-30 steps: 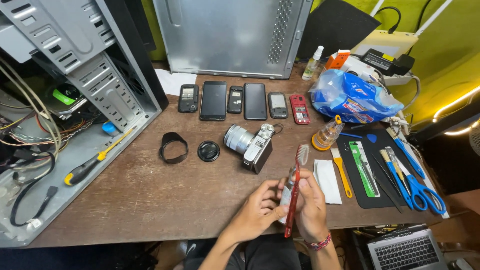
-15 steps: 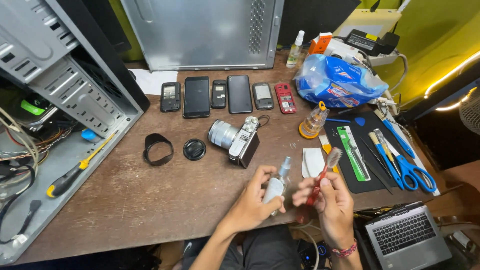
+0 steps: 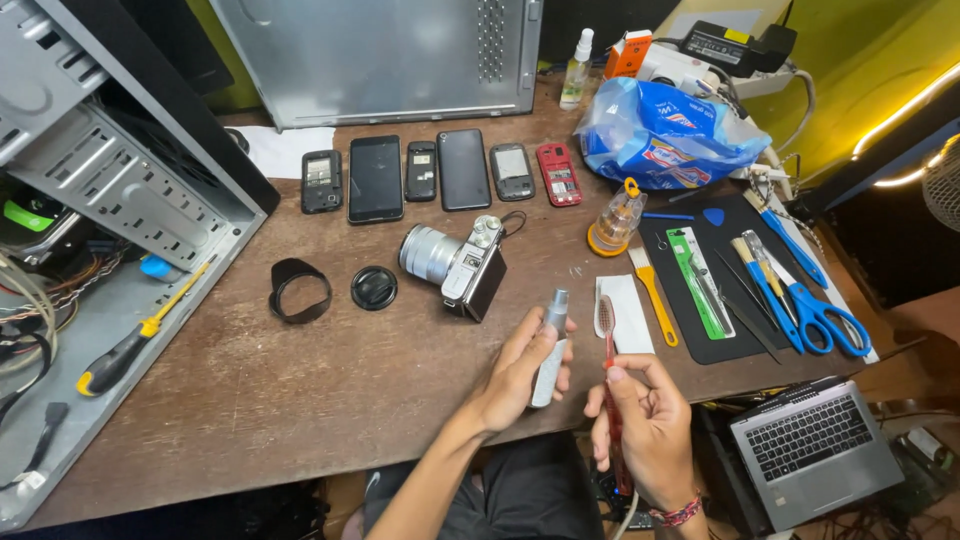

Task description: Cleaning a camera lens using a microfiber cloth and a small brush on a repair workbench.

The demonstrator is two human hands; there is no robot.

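My left hand (image 3: 515, 375) grips a small silver-grey spray bottle (image 3: 550, 345), its nozzle end pointing up and away. My right hand (image 3: 645, 425) holds a red toothbrush (image 3: 607, 345) upright, its bristle head level with the bottle's top, a short gap between them. Both hands hover over the near edge of the brown wooden table (image 3: 300, 380). Just beyond them lies a silver camera (image 3: 455, 262) with its lens pointing left, and a white cloth (image 3: 628, 310) lies beside the brush head.
A lens hood (image 3: 299, 291) and lens cap (image 3: 374, 288) lie left of the camera. Several phones (image 3: 440, 170) line the back. Tools and blue scissors (image 3: 815, 310) lie on a black mat right. An open computer case (image 3: 90, 200) stands left, a laptop (image 3: 815, 445) lower right.
The two hands have drawn apart from one joined grip: the left now holds the bottle alone, the right the toothbrush. The head view has shifted slightly.
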